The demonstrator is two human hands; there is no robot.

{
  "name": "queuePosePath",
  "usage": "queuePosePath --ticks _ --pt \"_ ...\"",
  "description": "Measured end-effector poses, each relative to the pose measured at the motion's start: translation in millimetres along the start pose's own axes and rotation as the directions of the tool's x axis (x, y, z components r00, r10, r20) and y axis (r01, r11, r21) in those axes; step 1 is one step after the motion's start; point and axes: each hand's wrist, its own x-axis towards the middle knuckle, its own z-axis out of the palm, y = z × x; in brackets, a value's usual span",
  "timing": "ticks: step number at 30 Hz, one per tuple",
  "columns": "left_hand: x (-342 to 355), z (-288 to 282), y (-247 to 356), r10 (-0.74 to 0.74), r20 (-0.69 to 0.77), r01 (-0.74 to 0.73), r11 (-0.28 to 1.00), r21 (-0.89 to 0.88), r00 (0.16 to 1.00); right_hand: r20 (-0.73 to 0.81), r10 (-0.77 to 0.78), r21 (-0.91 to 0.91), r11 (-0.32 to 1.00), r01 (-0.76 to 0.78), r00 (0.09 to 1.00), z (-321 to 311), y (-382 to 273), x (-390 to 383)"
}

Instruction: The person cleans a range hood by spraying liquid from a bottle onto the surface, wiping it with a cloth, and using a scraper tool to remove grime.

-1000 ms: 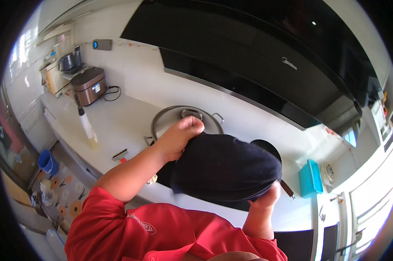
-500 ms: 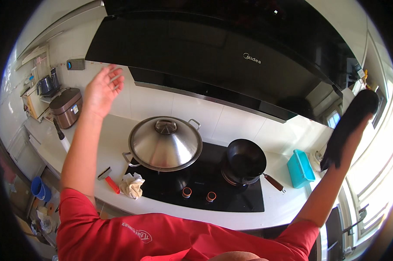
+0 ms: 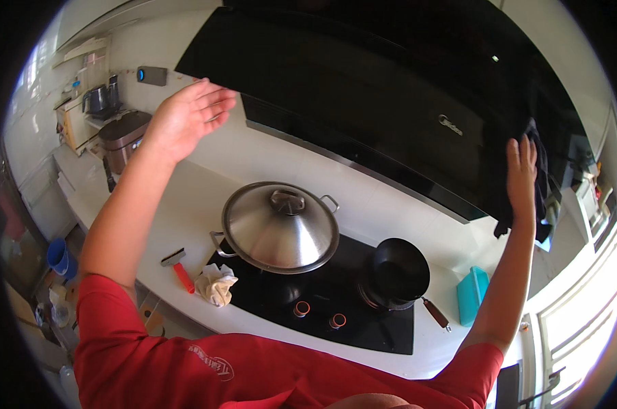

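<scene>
My right hand (image 3: 522,178) is raised at the right and presses a black cloth (image 3: 541,163) against the glossy black front of the range hood (image 3: 363,88). Its fingers point upward, and part of the cloth hangs down beside the wrist. My left hand (image 3: 194,117) is lifted near the hood's lower left corner, fingers stretched out, nothing in it. Whether its fingertips touch the hood's edge I cannot tell. Below, a wide pot with a domed steel lid (image 3: 281,228) sits on the black cooktop (image 3: 329,293), left of a dark frying pan (image 3: 398,273) with a wooden handle.
A red-handled scraper (image 3: 181,274) and a crumpled beige cloth (image 3: 216,283) lie at the cooktop's left front. To the right stands a turquoise bin (image 3: 472,296). A rice cooker (image 3: 123,140) and a kettle (image 3: 98,101) are at the back left, a window (image 3: 581,300) at the right.
My right hand has brought the black cloth leftward from the hood's right end onto its front. My left hand has shifted slightly right and up. The whole view has tilted and turned.
</scene>
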Motion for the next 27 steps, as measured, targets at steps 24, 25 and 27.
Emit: queuePosePath --ticks 24,25,27 --pt "0.2 -14.7 -6.3 -0.04 0.201 0.108 0.935 -0.338 0.979 -0.098 -0.495 0.368 0.788 0.494 0.863 46.8 -518.0 149.7" --pt "-1.7 -14.0 -6.9 -0.038 0.189 0.106 0.925 -0.364 0.981 -0.073 -0.535 0.366 0.771 0.522 0.842 44.8 -520.7 147.9" --pt "5.1 -22.2 -20.3 -0.023 0.242 0.137 0.872 -0.469 0.97 -0.016 -0.619 0.365 0.728 0.581 0.785 38.3 -522.7 139.7"
